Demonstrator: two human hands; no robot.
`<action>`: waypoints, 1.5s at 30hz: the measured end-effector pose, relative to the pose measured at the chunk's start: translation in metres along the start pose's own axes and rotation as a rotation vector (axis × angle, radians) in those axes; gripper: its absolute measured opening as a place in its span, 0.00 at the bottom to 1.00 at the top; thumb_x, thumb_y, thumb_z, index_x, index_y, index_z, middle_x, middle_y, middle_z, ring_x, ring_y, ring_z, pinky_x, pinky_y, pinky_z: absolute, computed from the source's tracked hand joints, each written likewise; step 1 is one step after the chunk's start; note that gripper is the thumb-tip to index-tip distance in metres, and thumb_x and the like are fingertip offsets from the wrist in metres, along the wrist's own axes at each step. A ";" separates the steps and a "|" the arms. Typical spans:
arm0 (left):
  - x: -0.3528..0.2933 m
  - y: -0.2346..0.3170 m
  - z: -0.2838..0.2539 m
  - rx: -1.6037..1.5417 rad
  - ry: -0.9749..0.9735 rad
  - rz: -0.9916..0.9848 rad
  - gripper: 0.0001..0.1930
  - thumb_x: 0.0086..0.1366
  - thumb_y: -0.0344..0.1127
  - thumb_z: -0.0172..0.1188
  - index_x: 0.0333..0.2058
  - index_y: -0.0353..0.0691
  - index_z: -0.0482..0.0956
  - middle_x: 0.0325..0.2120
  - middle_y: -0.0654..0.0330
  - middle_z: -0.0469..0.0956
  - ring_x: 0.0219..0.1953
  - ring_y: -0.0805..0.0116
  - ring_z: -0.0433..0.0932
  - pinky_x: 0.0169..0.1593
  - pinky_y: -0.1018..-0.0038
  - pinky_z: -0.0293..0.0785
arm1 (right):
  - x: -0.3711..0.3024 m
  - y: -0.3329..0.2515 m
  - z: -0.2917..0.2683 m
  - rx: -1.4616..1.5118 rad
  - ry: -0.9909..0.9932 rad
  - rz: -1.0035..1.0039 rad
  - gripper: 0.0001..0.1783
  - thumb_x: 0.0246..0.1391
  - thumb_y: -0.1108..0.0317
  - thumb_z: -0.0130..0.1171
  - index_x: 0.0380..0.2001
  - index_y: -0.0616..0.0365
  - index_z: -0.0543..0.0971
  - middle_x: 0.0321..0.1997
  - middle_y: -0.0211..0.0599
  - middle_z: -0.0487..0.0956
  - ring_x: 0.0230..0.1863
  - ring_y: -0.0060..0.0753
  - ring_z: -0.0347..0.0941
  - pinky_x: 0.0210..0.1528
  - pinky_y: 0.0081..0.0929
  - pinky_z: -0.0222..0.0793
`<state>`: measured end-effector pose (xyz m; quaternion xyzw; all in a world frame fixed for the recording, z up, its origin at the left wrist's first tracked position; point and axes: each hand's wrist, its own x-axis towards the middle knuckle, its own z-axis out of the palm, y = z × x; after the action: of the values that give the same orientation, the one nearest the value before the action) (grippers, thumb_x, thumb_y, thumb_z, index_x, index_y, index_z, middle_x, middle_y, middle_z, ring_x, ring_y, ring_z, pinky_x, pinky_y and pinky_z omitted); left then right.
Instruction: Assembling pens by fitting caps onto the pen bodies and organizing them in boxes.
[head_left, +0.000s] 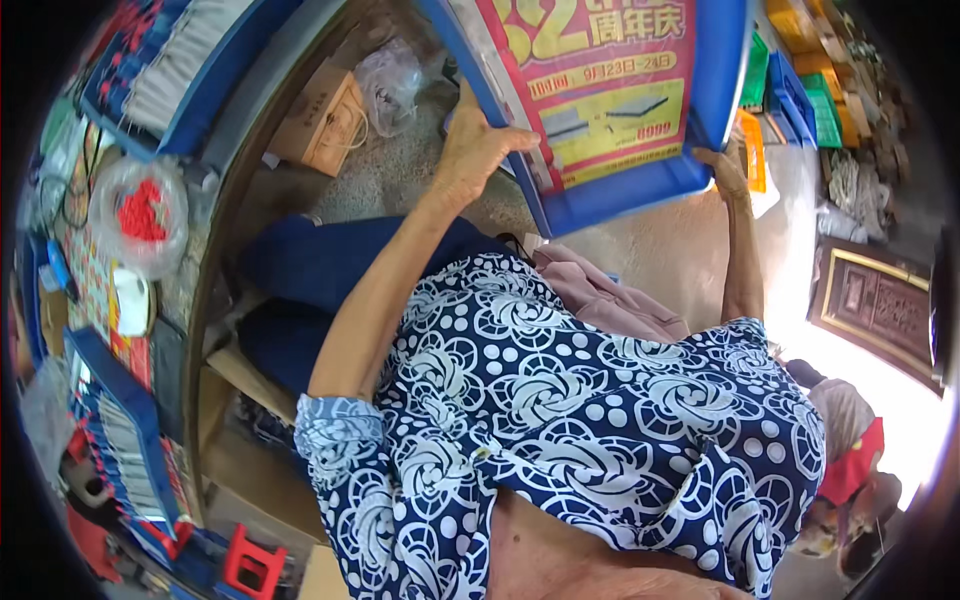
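Note:
A blue plastic tray (pixel 600 208) is tilted up in front of me, with a printed pink and yellow poster sheet (pixel 600 100) lying in it. My left hand (pixel 472 150) is closed on the tray's left side, its thumb over the rim and the fingers hidden behind. At the near right corner, my right hand (pixel 728 172) grips the same tray, most of its fingers out of sight. Both arms are stretched out, away from my patterned blue and white shirt.
On the left, a worktable holds a bowl of small red pieces (pixel 143 212) and blue trays of white rods (pixel 185 70) (pixel 125 430). A cardboard box (pixel 318 118) and a plastic bag (pixel 390 85) sit beyond it. Red stool (pixel 254 562) lower left; crates (pixel 790 100) and another person (pixel 848 430) at right.

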<state>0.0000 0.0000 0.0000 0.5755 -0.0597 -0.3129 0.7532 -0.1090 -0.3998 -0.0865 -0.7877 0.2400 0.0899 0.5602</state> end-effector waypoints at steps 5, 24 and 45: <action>0.058 0.000 -0.007 0.125 0.037 0.114 0.33 0.45 0.27 0.61 0.50 0.37 0.56 0.40 0.55 0.71 0.41 0.66 0.72 0.43 0.72 0.70 | 0.005 -0.037 0.029 0.212 0.154 0.070 0.26 0.29 0.76 0.55 0.41 0.66 0.72 0.36 0.38 0.76 0.35 0.29 0.72 0.42 0.23 0.68; -0.079 0.073 -0.149 1.034 0.261 -0.333 0.19 0.56 0.25 0.51 0.48 0.34 0.68 0.43 0.52 0.72 0.45 0.67 0.71 0.50 0.75 0.64 | 0.069 0.001 0.120 0.010 -0.281 0.052 0.32 0.32 0.74 0.46 0.49 0.55 0.71 0.16 0.39 0.74 0.17 0.29 0.70 0.17 0.23 0.65; -0.152 0.008 -0.154 1.371 0.395 -0.185 0.17 0.62 0.38 0.40 0.46 0.40 0.70 0.48 0.57 0.68 0.54 0.60 0.60 0.59 0.59 0.42 | 0.106 0.006 0.166 0.260 -0.276 0.121 0.33 0.19 0.82 0.50 0.41 0.65 0.75 0.25 0.36 0.73 0.24 0.28 0.67 0.24 0.22 0.65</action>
<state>-0.0486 0.2115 -0.0024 0.9675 -0.0561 -0.1577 0.1895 0.0013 -0.2771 -0.1939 -0.6730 0.2176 0.1987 0.6783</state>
